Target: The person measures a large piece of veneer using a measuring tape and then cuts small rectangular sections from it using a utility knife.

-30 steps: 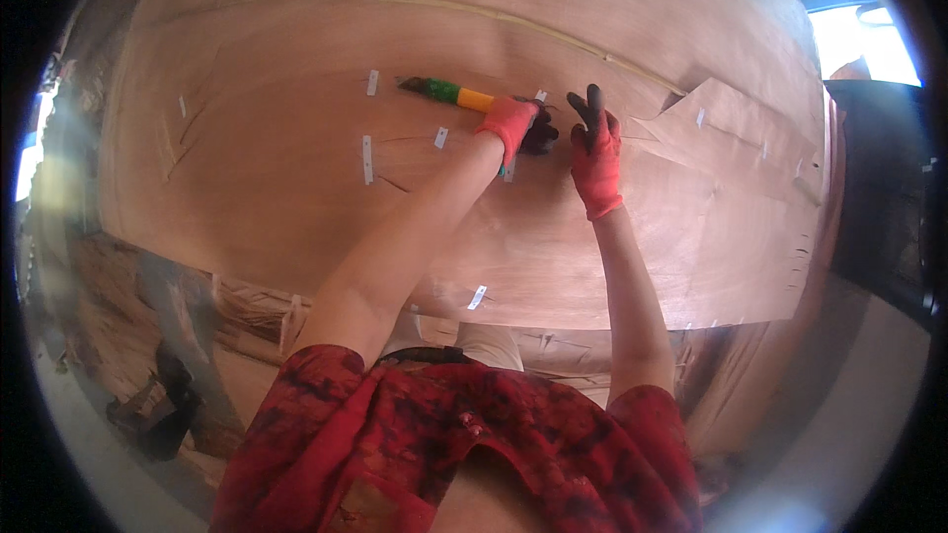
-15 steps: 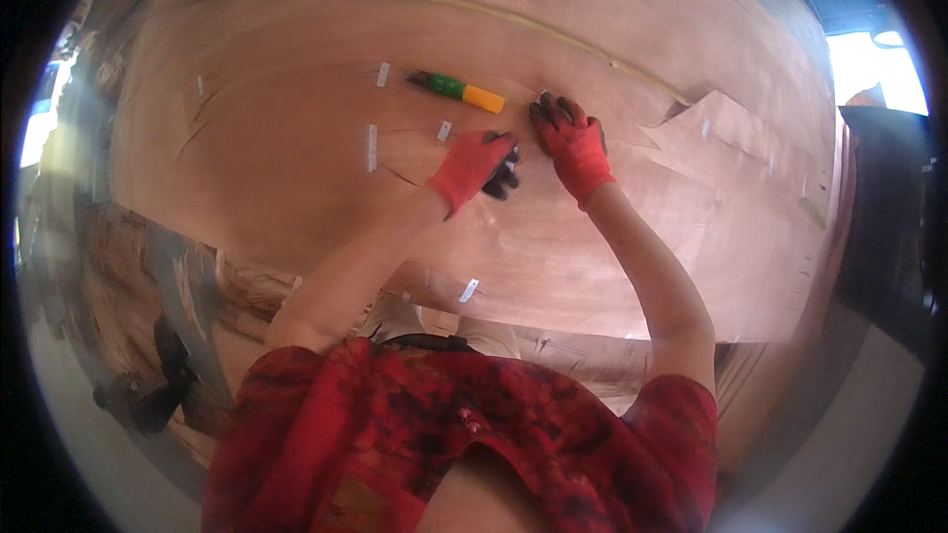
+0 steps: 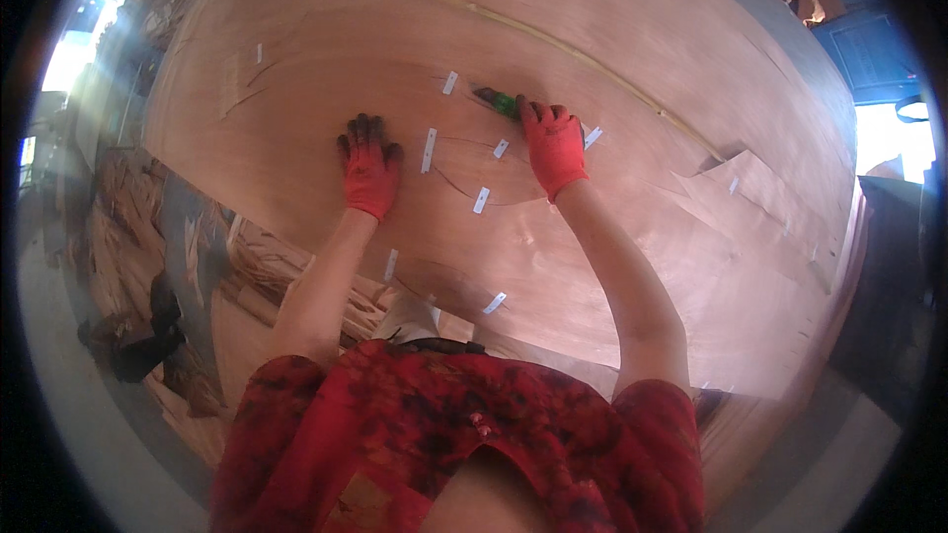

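Note:
A broad reddish-brown wood veneer sheet [image 3: 553, 257] lies in front of me. My right hand [image 3: 556, 148], in a red glove with dark fingertips, is closed around a knife-like tool [image 3: 505, 105]. Its dark, pointed end and green part stick out to the left, and my fingers hide the rest of the handle. On the left, my left hand [image 3: 370, 168], gloved the same way, rests palm down on the veneer with its fingers stretched. Short whitish tape strips lie between the hands, such as one strip [image 3: 429, 151] beside a dark crack and another strip [image 3: 481, 200] across it.
A long pale strip [image 3: 474, 8] runs diagonally across the far part of the sheet. Toward the right, a torn veneer flap [image 3: 755, 188] overlaps it. Veneer scraps [image 3: 262, 262] lie beyond the near left edge. A dark box-like object [image 3: 894, 266] stands at the right.
My right hand has closed on the tool that lay on the sheet. My left hand has moved left and flattened out. Additional tape strips now show near the crack and beside my right hand.

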